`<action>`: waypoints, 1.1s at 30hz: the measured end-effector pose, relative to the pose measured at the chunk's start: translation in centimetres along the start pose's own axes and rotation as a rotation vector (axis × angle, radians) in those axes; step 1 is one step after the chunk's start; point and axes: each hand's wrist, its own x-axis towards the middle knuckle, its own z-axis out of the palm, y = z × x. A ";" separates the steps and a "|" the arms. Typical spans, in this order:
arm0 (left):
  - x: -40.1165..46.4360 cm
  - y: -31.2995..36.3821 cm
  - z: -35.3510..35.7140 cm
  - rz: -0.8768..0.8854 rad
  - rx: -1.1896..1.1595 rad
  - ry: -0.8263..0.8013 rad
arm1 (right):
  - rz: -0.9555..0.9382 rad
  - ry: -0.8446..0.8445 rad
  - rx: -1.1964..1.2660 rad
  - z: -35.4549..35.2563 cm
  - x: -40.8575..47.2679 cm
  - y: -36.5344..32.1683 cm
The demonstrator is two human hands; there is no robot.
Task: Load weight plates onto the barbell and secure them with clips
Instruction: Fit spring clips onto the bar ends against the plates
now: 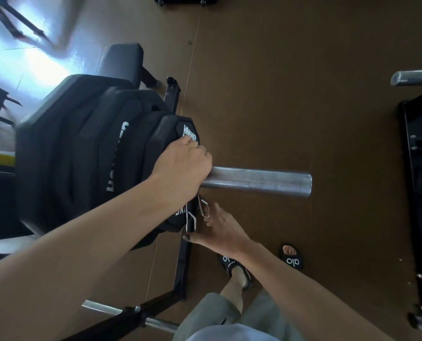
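left fingers: curled over the barbell sleeve at the face of the outermost plate, knuckles up; a ring shows on one finger; what lies under the palm is hidden.
left hand (184, 166): wrapped round the sleeve where the spring clip sits, pressed against the small plate.
right fingers: loosely spread, tips just beside the clip's lower wire handle; whether they touch it cannot be told; they grip nothing.
right hand (219, 230): below the sleeve, palm turned toward the plates, thumb pointing at the lowest edge of the small plate.
spring clip (198, 212): chrome wire collar, two looped handles hanging down from under the left hand, between the two hands, against the small plate's face.
small plate (178, 134): black, white "hammer" lettering, outermost on the sleeve.
larger plates (82, 153): black, stacked inboard of the small plate, white lettering partly seen.
barbell sleeve (256, 180): bare grey steel running right from the left hand to its free end.
bench pad (121, 62): black, beyond the plates.
rack frame (180, 267): black steel tube on the floor below the plates.
second bar (121, 313): chrome, lying low at the near left.
floor (303, 94): brown rubber matting.
slides (292, 258): black, white "alo" print, on the person's feet.
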 end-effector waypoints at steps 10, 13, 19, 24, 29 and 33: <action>-0.3 0.0 0.3 -0.006 0.016 0.004 | -0.053 0.067 0.104 1.1 0.7 0.8; -0.3 0.1 0.3 -0.026 0.000 -0.008 | -0.072 0.062 0.112 1.3 1.1 1.1; 0.1 0.2 -0.1 -0.028 -0.020 -0.044 | 0.017 0.001 0.129 0.8 1.0 0.7; -0.1 0.4 0.0 -0.031 -0.011 -0.072 | 0.064 -0.023 0.115 0.7 0.5 -0.1; 0.4 0.3 -0.1 -0.059 -0.032 -0.087 | 0.064 -0.028 0.123 0.5 0.8 -0.5; 0.8 0.9 -0.3 -0.073 -0.018 -0.108 | 0.075 -0.037 0.150 0.4 0.9 -0.3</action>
